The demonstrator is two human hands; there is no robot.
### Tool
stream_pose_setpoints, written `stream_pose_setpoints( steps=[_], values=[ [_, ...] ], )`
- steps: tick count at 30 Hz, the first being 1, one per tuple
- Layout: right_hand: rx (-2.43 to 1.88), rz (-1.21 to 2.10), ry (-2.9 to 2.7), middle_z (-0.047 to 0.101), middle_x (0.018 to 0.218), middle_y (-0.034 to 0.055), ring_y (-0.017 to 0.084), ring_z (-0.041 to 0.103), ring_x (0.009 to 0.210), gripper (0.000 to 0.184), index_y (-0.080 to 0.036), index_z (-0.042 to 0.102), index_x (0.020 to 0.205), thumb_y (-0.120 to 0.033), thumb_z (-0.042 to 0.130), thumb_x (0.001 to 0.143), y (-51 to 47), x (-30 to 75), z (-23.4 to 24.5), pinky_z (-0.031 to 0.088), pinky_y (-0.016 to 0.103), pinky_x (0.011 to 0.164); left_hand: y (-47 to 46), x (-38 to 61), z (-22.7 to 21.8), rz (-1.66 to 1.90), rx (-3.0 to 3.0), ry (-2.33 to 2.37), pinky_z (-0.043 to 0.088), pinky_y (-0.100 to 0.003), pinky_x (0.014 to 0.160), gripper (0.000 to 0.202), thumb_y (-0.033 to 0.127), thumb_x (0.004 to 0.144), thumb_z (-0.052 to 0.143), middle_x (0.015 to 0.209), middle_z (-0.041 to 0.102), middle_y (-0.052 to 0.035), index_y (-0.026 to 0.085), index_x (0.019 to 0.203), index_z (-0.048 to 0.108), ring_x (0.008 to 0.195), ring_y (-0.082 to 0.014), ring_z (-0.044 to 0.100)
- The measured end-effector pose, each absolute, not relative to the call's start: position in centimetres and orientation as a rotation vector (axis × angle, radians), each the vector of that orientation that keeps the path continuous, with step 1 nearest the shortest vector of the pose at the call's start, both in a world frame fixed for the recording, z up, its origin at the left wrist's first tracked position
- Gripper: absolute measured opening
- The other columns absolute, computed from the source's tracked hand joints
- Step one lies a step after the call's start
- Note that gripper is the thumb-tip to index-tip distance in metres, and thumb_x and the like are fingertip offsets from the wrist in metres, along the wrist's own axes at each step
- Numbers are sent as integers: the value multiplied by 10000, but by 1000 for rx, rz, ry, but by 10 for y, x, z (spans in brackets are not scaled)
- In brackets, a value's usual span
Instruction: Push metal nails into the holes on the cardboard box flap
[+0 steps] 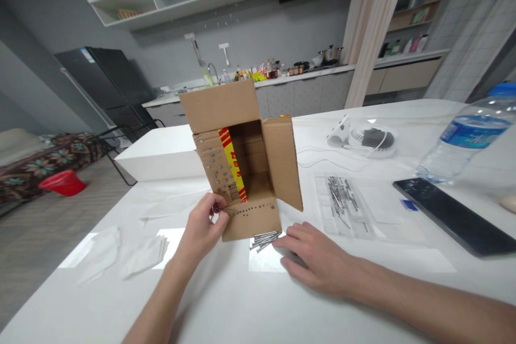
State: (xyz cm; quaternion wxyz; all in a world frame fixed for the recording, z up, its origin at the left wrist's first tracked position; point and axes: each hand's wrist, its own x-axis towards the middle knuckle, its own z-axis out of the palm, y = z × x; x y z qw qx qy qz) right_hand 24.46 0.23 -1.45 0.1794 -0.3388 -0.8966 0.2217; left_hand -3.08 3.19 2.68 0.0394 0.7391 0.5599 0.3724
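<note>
Step in hand, as judged: nail insertion into perforated flap of cardboard box (242, 172). Box stands open w/ flaps out, mid-table, toward far edge. Left hand (203, 226) at box's front flap; its grip is pinched together on 1 nail (226, 210), tip pointing at the row of holes in that flap. Left flap carries several rows of nail heads, already seated; exact count not readable.

Right hand (318, 258) lies flat on the table (242, 301), fingers apart, fingertips touching a loose bundle of nails (264, 239) just beside box's front base. Holds nothing.

Next move, judged: line nail tip w/ a free hole, push straight so card doesn't tear; right hand could steady box or feed another nail.

Counts: 1 box; 1 nail in grip; loose bundle approx. 6–8, overlap blocks exact no.; 1 clear compartment tray (346, 204) w/ more nails, right of box; 1 water bottle (467, 140) near right edge; 1 dark tablet (455, 215); 2 tissue sheets (121, 252) toward left edge.
</note>
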Motion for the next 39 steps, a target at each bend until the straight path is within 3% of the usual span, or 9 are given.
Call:
stream_pose_setpoints(
  steps=[21, 30, 39],
  values=[
    [-969, 636, -2531, 624, 940, 67, 222, 550, 895, 195, -188, 660, 1095, -218, 524, 958, 3, 244, -15, 378, 381, 827, 33, -39, 25, 1107, 2263, 1753, 441, -263, 603, 45, 187, 743, 486, 729, 556, 20, 222, 766, 503, 660, -146, 515],
    [-970, 630, -2529, 621, 934, 61, 218, 551, 889, 187, -188, 662, 1083, -217, 535, 950, 4, 245, -17, 378, 379, 824, 30, -31, 24, 1146, 2410, 1616, 459, -247, 628, 81, 145, 806, 483, 769, 558, 15, 221, 816, 511, 698, -139, 537],
    [-963, 644, -2536, 625, 931, 65, 219, 552, 890, 180, -178, 662, 1069, -211, 531, 949, 3, 245, -16, 380, 378, 822, 26, -24, 15, 948, 2434, 1484, 487, -220, 599, 101, 148, 857, 489, 814, 612, 8, 224, 892, 545, 690, -125, 593]
  ],
)
